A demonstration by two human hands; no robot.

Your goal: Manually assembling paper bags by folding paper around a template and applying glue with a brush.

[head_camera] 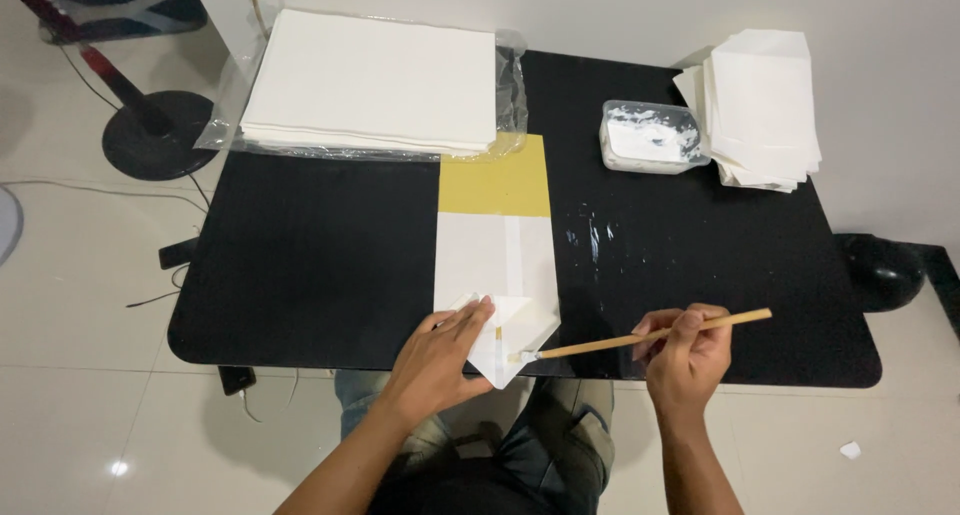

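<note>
White paper bag [497, 275], flat and smooth, lies lengthwise at the near edge of the matte black rectangular table [320, 265], its folded bottom flaps forming a pointed tip that juts just past the rounded table rim. Left hand [435, 360] rests palm down on those flaps, fingers spread flat and pressing the paper. Right hand [685, 360] is closed around a thin, straight wooden brush handle [650, 337], held like a pen; the pale brush tip touches the lower right flap of the bag near its point. Beneath the bag lies a mustard-yellow rectangular sheet [495, 175], its far part showing beyond the white paper. To the right of it, whitish smears of paste [595, 237] streak the dark tabletop. Farther back on the right stands a clear rounded plastic tub of white paste [652, 137], and just beside it a loose, slightly fanned stack of finished white paper bags [762, 105]. At the far left sits a thick, squared pile of large white sheets [372, 80] on crinkled transparent plastic wrap [512, 85]
</note>
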